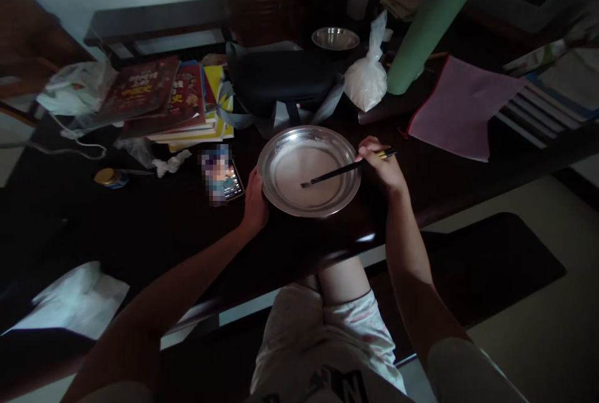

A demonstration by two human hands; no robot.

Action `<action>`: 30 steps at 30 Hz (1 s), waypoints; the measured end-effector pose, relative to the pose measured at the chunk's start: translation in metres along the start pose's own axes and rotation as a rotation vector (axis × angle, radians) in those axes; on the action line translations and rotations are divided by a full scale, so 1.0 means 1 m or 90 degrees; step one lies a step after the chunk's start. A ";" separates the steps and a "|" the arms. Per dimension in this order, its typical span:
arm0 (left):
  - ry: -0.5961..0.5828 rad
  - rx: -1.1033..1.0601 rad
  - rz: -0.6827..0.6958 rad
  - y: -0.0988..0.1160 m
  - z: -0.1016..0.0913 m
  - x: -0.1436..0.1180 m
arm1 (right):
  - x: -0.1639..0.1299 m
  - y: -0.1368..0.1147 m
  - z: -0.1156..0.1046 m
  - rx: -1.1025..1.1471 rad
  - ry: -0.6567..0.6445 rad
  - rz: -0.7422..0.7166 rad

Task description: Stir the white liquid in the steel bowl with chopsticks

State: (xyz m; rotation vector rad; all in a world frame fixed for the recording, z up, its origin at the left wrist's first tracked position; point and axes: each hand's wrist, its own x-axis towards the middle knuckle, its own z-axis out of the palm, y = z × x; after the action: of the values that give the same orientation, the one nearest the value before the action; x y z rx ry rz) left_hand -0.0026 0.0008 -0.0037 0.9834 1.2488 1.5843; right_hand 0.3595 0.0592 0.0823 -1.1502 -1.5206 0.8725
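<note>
A round metal basin (299,210) stands on the dark table in front of me. Pale, smooth stuff (292,166) covers its bottom; whether it is powder or liquid I cannot tell. Against the basin's left rim my left hand (256,203) is closed, its thumb by the outer edge and its fingers partly hidden. My right hand (381,165), over the right rim, grips a pair of dark chopsticks (333,172) with gold bands. Their tips are together and reach into the middle of the basin.
Left of the basin lie a lit phone (233,179), crumpled tissue (172,163), a small jar (111,178) and stacked books (140,88). Behind are a black case (285,75), a tied bag of white powder (365,83), a green bottle (433,22) and a pink pouch (461,110).
</note>
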 end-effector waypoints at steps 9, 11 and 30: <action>-0.012 0.029 0.002 0.004 -0.004 0.001 | 0.001 0.000 0.001 0.004 0.029 -0.003; -0.006 0.021 -0.008 0.004 -0.003 0.001 | 0.001 0.001 0.001 -0.008 -0.014 -0.015; 0.015 -0.008 -0.026 0.005 0.001 0.001 | 0.001 0.007 0.000 0.007 0.005 -0.012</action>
State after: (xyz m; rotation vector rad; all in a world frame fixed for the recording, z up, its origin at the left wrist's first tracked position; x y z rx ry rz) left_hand -0.0031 0.0012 0.0012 0.9280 1.2661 1.5753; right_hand 0.3616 0.0622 0.0762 -1.1284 -1.5161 0.8614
